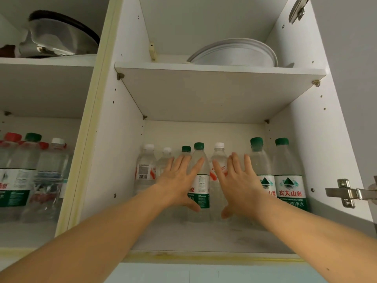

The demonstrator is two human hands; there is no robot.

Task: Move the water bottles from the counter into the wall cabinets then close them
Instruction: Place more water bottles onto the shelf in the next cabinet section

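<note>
Several clear water bottles stand in a row on the lower shelf (204,240) of the right wall cabinet, with green and white caps. My left hand (179,180) is spread flat, fingers straight, in front of a green-capped bottle (201,174). My right hand (238,180) is also spread flat, in front of a white-capped bottle (218,158). Neither hand grips anything; whether they touch the bottles is unclear. Two green-label bottles (289,180) stand at the right end. The left cabinet holds several more bottles (26,174) with red, green and white caps.
Both cabinets are open. A door hinge (344,194) juts out at the right edge. White plates (234,53) sit on the right cabinet's upper shelf, a metal pot with a lid (59,35) on the left one's. Light blue wall tiles lie below.
</note>
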